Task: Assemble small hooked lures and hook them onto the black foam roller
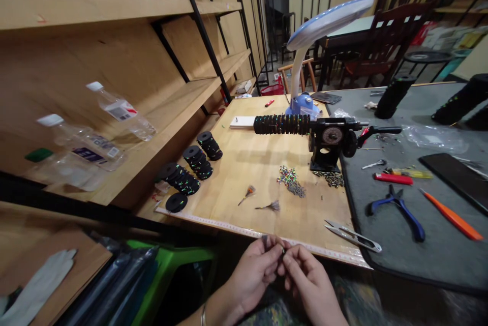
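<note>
My left hand [256, 270] and my right hand [309, 279] meet at the near edge of the wooden table [263, 163], fingertips pinched together on a tiny item too small to name. Just right of them lie metal thread snips [353, 234]. Farther up the board are a pile of small coloured beads [290, 180], two little feathery tufts [259, 200], and a black winding machine [328, 142] carrying a row of black spools [281, 124]. Stacks of black spools [192, 166] line the left side.
A grey mat [419, 204] on the right holds blue pliers [402, 207], a red lighter [392, 178], an orange tool [452, 216] and a dark phone [459, 176]. A blue desk lamp [316, 46] stands behind. Plastic bottles [95, 138] lie on the wooden shelf at left.
</note>
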The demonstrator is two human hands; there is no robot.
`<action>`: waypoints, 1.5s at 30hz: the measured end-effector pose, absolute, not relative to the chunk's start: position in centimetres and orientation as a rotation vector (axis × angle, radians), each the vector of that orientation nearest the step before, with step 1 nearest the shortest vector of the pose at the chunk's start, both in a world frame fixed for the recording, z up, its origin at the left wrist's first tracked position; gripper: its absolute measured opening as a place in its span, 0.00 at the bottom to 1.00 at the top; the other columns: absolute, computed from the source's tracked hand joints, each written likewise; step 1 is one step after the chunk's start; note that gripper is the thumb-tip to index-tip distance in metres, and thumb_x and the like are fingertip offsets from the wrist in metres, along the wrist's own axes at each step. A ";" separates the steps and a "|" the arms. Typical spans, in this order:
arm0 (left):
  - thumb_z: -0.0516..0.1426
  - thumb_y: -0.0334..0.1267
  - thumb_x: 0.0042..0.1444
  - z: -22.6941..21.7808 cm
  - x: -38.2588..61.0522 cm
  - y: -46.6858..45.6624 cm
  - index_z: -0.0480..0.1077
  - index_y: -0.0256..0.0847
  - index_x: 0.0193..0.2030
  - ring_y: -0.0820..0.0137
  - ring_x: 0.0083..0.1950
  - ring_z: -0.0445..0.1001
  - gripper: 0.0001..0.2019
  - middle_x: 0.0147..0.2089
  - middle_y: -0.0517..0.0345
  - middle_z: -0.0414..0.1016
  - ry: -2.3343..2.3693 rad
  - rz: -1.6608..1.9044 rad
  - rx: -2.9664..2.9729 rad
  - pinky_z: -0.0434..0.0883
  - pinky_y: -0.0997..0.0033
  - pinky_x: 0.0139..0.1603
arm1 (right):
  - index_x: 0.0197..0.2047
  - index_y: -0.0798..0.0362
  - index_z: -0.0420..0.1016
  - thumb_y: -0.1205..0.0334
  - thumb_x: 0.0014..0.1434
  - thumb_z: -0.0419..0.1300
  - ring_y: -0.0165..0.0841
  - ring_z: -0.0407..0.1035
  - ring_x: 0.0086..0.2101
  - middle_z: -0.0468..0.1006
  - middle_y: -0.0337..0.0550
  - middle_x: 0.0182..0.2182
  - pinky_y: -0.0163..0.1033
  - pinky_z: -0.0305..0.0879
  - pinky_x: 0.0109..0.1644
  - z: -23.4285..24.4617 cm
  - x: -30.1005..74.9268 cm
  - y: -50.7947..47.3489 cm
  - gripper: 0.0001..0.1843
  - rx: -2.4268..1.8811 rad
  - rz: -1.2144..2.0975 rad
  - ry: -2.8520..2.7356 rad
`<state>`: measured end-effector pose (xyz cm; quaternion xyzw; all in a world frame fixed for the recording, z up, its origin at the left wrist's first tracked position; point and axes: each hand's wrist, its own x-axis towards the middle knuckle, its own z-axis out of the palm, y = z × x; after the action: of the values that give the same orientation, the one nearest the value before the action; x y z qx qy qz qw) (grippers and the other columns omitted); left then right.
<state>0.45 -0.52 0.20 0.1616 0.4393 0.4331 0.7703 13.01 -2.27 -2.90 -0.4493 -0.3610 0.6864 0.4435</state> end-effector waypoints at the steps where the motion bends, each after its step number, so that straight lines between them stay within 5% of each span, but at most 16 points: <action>1: 0.70 0.41 0.42 0.2 0.5 -0.5 0.70 0.35 0.32 0.81 0.20 0.60 0.17 0.26 0.64 0.69 0.976 0.945 0.366 0.59 0.79 0.21 | 0.30 0.53 0.65 0.37 0.53 0.61 0.23 0.57 0.17 0.71 0.35 0.20 0.28 0.49 0.19 -2.9 13.0 -2.2 0.26 -1.114 1.712 -0.888; 5: 0.71 0.41 0.41 0.4 0.3 -0.6 0.71 0.34 0.30 0.83 0.18 0.55 0.16 0.26 0.63 0.68 1.040 0.983 0.462 0.49 0.79 0.19 | 0.32 0.53 0.64 0.34 0.50 0.61 0.21 0.51 0.13 0.66 0.30 0.14 0.28 0.44 0.18 -2.7 12.9 -1.9 0.28 -1.126 1.769 -0.866; 12: 0.69 0.40 0.45 0.6 -0.1 -0.5 0.74 0.35 0.28 0.69 0.37 0.71 0.11 0.35 0.52 0.76 1.059 1.105 0.711 0.65 0.74 0.37 | 0.31 0.52 0.63 0.33 0.50 0.61 0.21 0.46 0.13 0.63 0.27 0.12 0.28 0.41 0.18 -2.0 12.7 -1.4 0.29 -1.137 1.836 -0.910; 18: 0.66 0.46 0.49 1.8 -1.0 0.1 0.68 0.37 0.28 0.83 0.19 0.53 0.16 0.27 0.63 0.69 1.075 1.135 0.729 0.48 0.79 0.20 | 0.29 0.52 0.66 0.40 0.59 0.55 0.26 0.57 0.19 0.63 0.31 0.16 0.32 0.53 0.26 -1.0 13.2 -0.7 0.23 -1.187 1.546 -1.298; 28: 0.66 0.42 0.50 6.4 -2.5 1.3 0.60 0.40 0.30 0.83 0.20 0.51 0.18 0.24 0.67 0.59 0.714 1.079 0.547 0.39 0.85 0.15 | 0.41 0.49 0.73 0.67 0.64 0.51 0.35 0.70 0.36 0.75 0.45 0.34 0.38 0.66 0.39 2.5 13.8 1.8 0.09 -0.834 0.846 -1.988; 45: 0.65 0.31 0.52 15.8 -4.2 1.2 0.68 0.41 0.28 0.82 0.18 0.40 0.09 0.21 0.66 0.53 0.253 1.109 0.455 0.46 0.92 0.10 | 0.39 0.48 0.74 0.68 0.62 0.55 0.38 0.68 0.36 0.78 0.43 0.32 0.45 0.64 0.42 1.5 14.6 9.4 0.08 -0.787 0.487 -1.930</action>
<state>-4.15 1.23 15.78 0.2137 0.1188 0.5203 0.8182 14.59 9.44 1.51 -0.3227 -0.7911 0.1996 0.4799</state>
